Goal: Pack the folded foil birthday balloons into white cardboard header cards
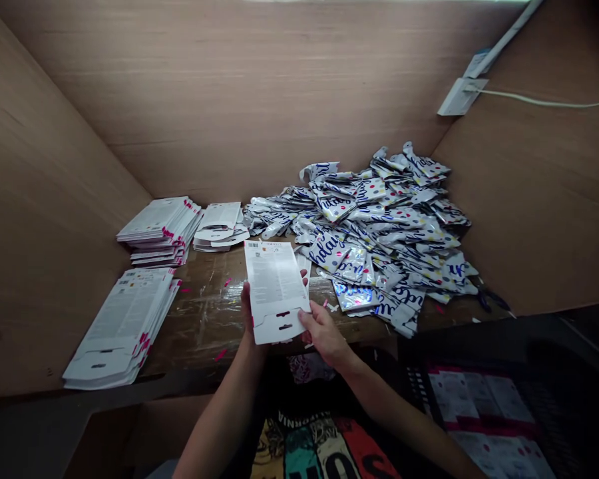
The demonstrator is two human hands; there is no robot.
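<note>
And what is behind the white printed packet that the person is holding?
Past the right edge of the packet, fingertips of the left hand and a white strip are visible. The rest is covered by the packet.

I wear a black shirt (340,401) with a colourful print (300,449) on the front: side-by-side strips of mustard yellow, teal, cream and orange-red, marked with big dark letters. Small pale lettering (305,418) above looks like CALIFORNIA, upside down to me. My forearms (227,412) and hands (325,334) are bare.

Wood-grained panels (259,86) enclose the brown worktable (194,329) on three sides
</note>
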